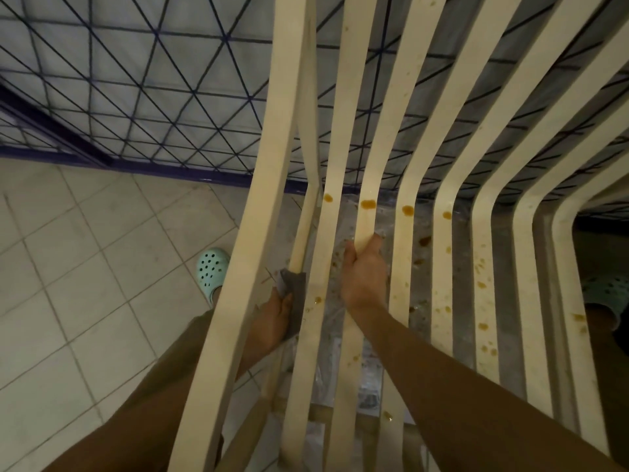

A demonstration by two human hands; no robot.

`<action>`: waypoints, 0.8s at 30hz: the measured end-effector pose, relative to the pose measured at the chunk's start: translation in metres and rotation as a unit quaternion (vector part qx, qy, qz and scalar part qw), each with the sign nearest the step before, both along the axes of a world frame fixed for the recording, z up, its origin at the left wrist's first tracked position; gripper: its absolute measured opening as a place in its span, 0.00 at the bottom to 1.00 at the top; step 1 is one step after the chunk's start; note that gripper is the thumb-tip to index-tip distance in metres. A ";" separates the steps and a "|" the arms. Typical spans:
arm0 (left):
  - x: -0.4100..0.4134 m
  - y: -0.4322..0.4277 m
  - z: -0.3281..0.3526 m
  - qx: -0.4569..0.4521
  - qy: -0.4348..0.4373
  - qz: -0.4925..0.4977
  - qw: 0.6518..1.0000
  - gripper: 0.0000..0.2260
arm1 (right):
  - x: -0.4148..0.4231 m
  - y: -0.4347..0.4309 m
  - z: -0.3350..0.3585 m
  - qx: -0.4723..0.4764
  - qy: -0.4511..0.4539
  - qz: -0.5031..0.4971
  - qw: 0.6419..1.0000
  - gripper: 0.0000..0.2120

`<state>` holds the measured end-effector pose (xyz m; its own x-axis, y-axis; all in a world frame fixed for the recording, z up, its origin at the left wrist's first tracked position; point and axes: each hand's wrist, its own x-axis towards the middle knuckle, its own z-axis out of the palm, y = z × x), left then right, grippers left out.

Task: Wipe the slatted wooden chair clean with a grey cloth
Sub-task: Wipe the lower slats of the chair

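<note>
Chair [238, 301] in right hand [364, 277], cloth [295, 284] left hand [275, 318]

One slatted chair [444, 267]; at it, two hands — left hand [275, 318], right hand [364, 277] — and one grey cloth [296, 291]; beside it, two mint clogs [212, 270].

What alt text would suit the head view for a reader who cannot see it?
Seen from above, a person's left hand holds a grey cloth against a thin side slat of a pale slatted wooden chair while the right hand grips a slat. Amber stains dot the slats.
</note>
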<state>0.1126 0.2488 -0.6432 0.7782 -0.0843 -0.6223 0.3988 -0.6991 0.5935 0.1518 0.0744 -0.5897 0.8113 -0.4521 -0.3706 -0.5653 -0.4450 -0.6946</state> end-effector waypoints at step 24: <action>0.061 -0.014 0.007 0.067 0.008 -0.091 0.994 0.18 | -0.003 0.001 -0.001 0.022 -0.021 -0.009 0.999 0.12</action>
